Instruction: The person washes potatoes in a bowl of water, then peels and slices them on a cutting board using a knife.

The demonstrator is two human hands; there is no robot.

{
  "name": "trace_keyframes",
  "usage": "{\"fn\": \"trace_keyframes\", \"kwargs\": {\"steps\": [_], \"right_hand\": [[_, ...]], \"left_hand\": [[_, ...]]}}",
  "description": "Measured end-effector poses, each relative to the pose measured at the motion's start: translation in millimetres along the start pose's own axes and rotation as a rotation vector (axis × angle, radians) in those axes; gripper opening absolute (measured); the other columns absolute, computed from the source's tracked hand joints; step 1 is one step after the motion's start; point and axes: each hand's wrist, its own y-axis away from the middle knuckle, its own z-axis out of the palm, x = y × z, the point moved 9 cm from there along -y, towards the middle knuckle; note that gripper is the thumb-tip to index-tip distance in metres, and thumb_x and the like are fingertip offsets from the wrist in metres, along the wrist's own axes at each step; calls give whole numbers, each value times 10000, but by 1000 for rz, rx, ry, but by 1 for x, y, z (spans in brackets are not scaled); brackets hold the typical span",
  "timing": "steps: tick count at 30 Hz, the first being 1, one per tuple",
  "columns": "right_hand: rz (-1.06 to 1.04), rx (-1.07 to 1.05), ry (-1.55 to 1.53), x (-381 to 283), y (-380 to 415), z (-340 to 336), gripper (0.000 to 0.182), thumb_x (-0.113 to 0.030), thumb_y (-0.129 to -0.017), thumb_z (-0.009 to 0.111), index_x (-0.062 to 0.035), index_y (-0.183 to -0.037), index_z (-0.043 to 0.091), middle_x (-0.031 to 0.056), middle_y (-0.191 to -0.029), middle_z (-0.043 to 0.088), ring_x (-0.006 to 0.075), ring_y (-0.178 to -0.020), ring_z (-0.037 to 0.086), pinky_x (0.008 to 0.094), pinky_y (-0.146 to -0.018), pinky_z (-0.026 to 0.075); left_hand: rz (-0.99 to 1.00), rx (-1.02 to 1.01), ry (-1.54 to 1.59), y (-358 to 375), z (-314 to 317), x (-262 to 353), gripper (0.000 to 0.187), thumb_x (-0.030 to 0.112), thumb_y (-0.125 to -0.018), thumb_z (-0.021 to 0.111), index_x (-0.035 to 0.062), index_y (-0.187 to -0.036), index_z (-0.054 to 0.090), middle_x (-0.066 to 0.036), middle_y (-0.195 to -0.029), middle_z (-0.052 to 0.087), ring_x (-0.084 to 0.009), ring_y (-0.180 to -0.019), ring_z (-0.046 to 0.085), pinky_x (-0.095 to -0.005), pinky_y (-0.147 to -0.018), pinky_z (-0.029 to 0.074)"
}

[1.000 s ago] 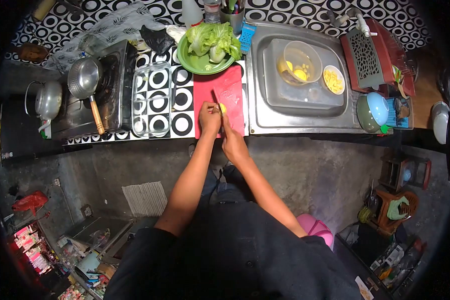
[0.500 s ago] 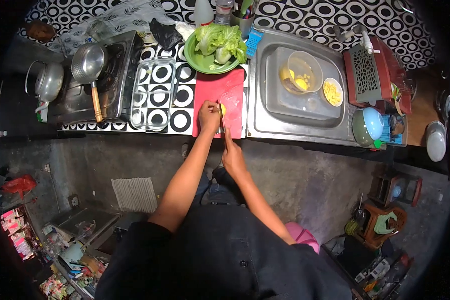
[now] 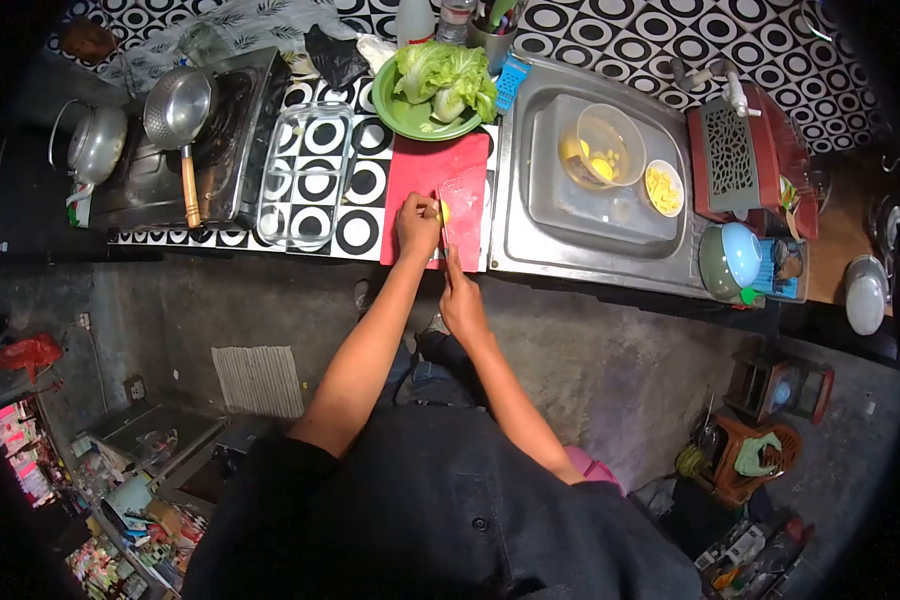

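A red cutting board lies on the tiled counter. On it, my left hand has its fingers closed on a small yellow vegetable piece, which looks like peeled potato. My right hand grips a knife at the board's front edge. The thin blade points away from me and lies against the yellow piece, close by my left fingertips; whether it has cut in cannot be made out. Beyond the board stands a green bowl holding leafy lettuce-like greens.
Right of the board is a steel sink, with a clear tub of yellow pieces in water and a small bowl of cut yellow pieces. A glass dish sits left, beside a stove with a strainer-like pan.
The view has shifted slightly. Both hands keep their places on the board, the left on the yellow piece and the right on the knife, with the blade still beside the piece.
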Motion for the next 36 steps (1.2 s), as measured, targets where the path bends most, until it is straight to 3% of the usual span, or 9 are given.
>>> {"fn": "trace_keyframes", "kwargs": {"steps": [1, 4, 10, 13, 16, 20, 23, 34, 36], "right_hand": [[-66, 56, -6, -10, -15, -5, 734, 36, -903, 444, -100, -1581, 199, 345, -892, 629, 528, -868, 622, 553, -788, 472], [281, -208, -17, -9, -53, -1, 714, 43, -914, 434, -108, -1579, 225, 365, -1098, 625, 513, -1043, 616, 514, -934, 468], [143, -101, 0, 2, 3, 0, 676, 8, -927, 429, -85, -1567, 234, 358, -942, 637, 526, -894, 625, 569, -787, 464], [106, -39, -79, -4, -20, -4, 620, -23, -966, 449, -64, -1557, 269, 398, -1064, 604, 526, -1025, 604, 517, -893, 474], [285, -206, -30, -7, -49, -4, 617, -17, -965, 450, -64, -1556, 277, 391, -1069, 609, 517, -1037, 609, 502, -906, 482], [195, -129, -3, 8, -4, 1, 627, 5, -942, 431, -41, -1548, 279, 381, -997, 620, 512, -957, 632, 490, -864, 500], [112, -65, -58, 18, 5, 9, 684, -1, -933, 455, -93, -1573, 233, 359, -889, 629, 528, -874, 627, 569, -803, 467], [300, -227, 9, 9, 1, 1, 578, -41, -984, 434, -24, -1540, 278, 386, -996, 611, 522, -957, 616, 503, -833, 491], [174, -110, -26, 11, -9, 7, 585, -34, -983, 429, -43, -1547, 273, 382, -988, 612, 515, -950, 622, 501, -831, 492]], "left_hand": [[0, -16, -5, 0, -1, 4, 105, 128, -926, 663, 38, -936, 612, -133, -899, 690, -259, -847, 668, -388, -763, 516], [-25, -43, -6, 6, -3, 7, 107, 135, -950, 651, 39, -946, 603, -114, -887, 677, -222, -813, 646, -361, -737, 509], [-40, -12, 42, 1, -1, 4, 145, 156, -910, 690, 30, -925, 619, -154, -896, 700, -295, -866, 682, -410, -790, 519], [-28, -14, 18, 2, -3, 5, 149, 161, -913, 691, 32, -924, 619, -153, -889, 700, -293, -848, 683, -408, -776, 519], [-55, -29, 33, 4, -5, 2, 157, 170, -918, 691, 31, -922, 618, -152, -886, 700, -291, -829, 683, -404, -765, 518], [-92, -41, 64, -1, -3, 0, 166, 178, -924, 688, 29, -919, 615, -152, -877, 698, -284, -820, 681, -400, -761, 518], [-63, -35, 58, 0, 0, -4, 167, 177, -925, 687, 27, -917, 615, -154, -865, 696, -275, -809, 679, -399, -746, 518], [-84, -38, 112, -7, 0, -8, 168, 169, -919, 700, 26, -902, 613, -141, -839, 694, -264, -795, 672, -396, -733, 512], [-57, -22, 62, -4, 0, -6, 169, 170, -918, 702, 26, -901, 614, -136, -836, 694, -260, -784, 670, -392, -723, 510]]}}
